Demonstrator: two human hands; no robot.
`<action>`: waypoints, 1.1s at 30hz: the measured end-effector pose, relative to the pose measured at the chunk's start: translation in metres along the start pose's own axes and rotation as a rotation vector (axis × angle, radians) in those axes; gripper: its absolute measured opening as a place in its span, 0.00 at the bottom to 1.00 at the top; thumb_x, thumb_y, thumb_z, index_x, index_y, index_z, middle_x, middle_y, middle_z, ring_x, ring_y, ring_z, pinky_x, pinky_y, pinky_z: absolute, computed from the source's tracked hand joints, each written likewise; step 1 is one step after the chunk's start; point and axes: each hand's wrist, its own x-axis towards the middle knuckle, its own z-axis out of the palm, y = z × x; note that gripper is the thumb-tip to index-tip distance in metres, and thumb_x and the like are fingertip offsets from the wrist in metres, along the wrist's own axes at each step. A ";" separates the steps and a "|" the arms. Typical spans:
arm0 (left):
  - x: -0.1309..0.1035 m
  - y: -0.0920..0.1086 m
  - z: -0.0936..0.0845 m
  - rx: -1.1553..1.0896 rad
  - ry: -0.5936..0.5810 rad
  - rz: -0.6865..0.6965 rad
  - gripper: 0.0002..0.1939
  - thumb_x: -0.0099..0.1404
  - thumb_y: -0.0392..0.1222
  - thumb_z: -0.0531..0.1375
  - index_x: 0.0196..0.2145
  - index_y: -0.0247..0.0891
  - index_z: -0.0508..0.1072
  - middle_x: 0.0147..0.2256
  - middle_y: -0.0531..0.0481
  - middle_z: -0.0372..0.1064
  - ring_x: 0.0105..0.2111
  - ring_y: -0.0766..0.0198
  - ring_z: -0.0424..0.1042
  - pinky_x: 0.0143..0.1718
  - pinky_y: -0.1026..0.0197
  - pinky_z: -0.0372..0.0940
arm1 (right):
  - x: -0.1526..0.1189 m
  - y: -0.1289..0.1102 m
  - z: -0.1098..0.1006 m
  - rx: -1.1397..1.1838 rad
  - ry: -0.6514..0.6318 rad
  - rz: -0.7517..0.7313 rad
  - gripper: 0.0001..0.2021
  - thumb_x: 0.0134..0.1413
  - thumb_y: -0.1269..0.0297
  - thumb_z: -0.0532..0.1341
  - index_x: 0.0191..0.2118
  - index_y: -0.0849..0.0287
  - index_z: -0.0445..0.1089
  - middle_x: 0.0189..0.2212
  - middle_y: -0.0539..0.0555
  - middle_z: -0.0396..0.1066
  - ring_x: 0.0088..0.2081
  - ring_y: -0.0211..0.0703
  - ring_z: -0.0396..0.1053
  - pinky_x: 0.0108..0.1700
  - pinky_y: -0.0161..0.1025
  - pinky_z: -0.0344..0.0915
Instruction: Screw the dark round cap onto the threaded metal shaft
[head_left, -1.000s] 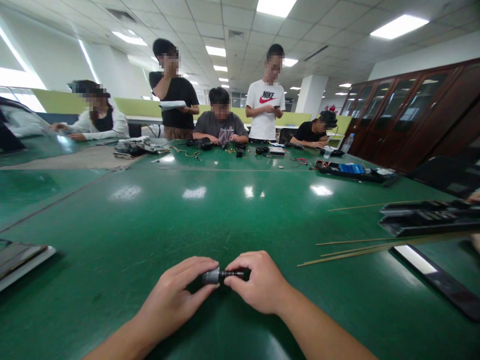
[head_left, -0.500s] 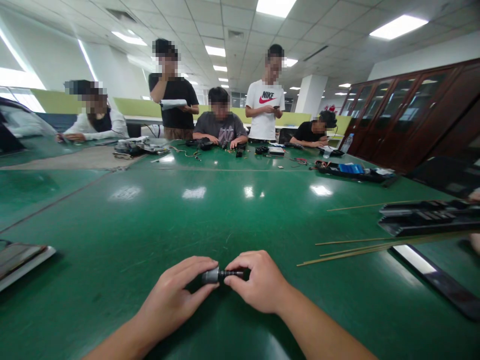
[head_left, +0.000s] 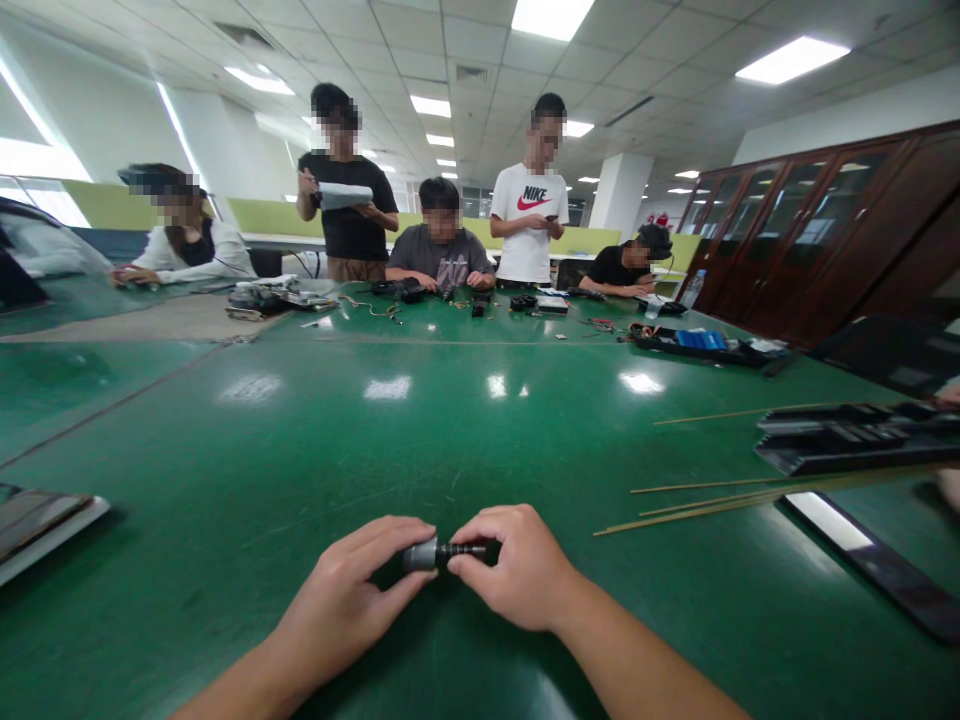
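Note:
A small silver cylinder [head_left: 421, 554] with dark ends, resembling a little motor, is pinched between the thumb and fingers of my left hand [head_left: 358, 580]. From its right end sticks out a thin, dark, ribbed shaft [head_left: 459, 549], lying in line with it. My right hand [head_left: 517, 565] closes thumb and fingers around that shaft; part of it is hidden behind the fingertips. Both hands are low over the green table [head_left: 375, 450], close together. Whether the cylinder and shaft are one piece I cannot tell.
To the right lie thin brass-coloured rods [head_left: 697, 500], black metal rails [head_left: 840, 440] and a dark flat bar [head_left: 870, 560]. A flat panel [head_left: 45, 525] is at left. Across the table are a black tray with blue parts [head_left: 701, 342], a heap of parts [head_left: 277, 294] and several people.
My hands and the silver cylinder have stayed almost still. Across the table, the standing person in black has lowered a hand from the face to the papers.

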 end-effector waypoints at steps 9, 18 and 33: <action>-0.001 -0.003 0.000 -0.003 -0.005 0.016 0.18 0.66 0.41 0.65 0.53 0.44 0.73 0.47 0.45 0.76 0.47 0.57 0.77 0.50 0.57 0.74 | 0.001 0.000 0.002 -0.001 0.011 0.009 0.05 0.53 0.64 0.69 0.37 0.54 0.80 0.32 0.50 0.79 0.34 0.42 0.75 0.39 0.36 0.65; -0.001 -0.003 0.000 -0.009 -0.013 0.019 0.19 0.66 0.40 0.65 0.54 0.45 0.72 0.47 0.46 0.76 0.47 0.58 0.77 0.50 0.58 0.74 | 0.001 0.001 0.002 0.001 0.020 0.008 0.05 0.54 0.64 0.69 0.38 0.53 0.81 0.32 0.49 0.79 0.34 0.41 0.74 0.38 0.36 0.64; -0.001 -0.002 -0.001 0.007 -0.006 0.016 0.20 0.65 0.40 0.66 0.54 0.45 0.71 0.48 0.48 0.76 0.48 0.60 0.76 0.51 0.59 0.72 | 0.001 0.001 0.001 0.018 0.025 -0.006 0.05 0.54 0.64 0.69 0.38 0.53 0.81 0.32 0.49 0.79 0.34 0.40 0.74 0.38 0.35 0.63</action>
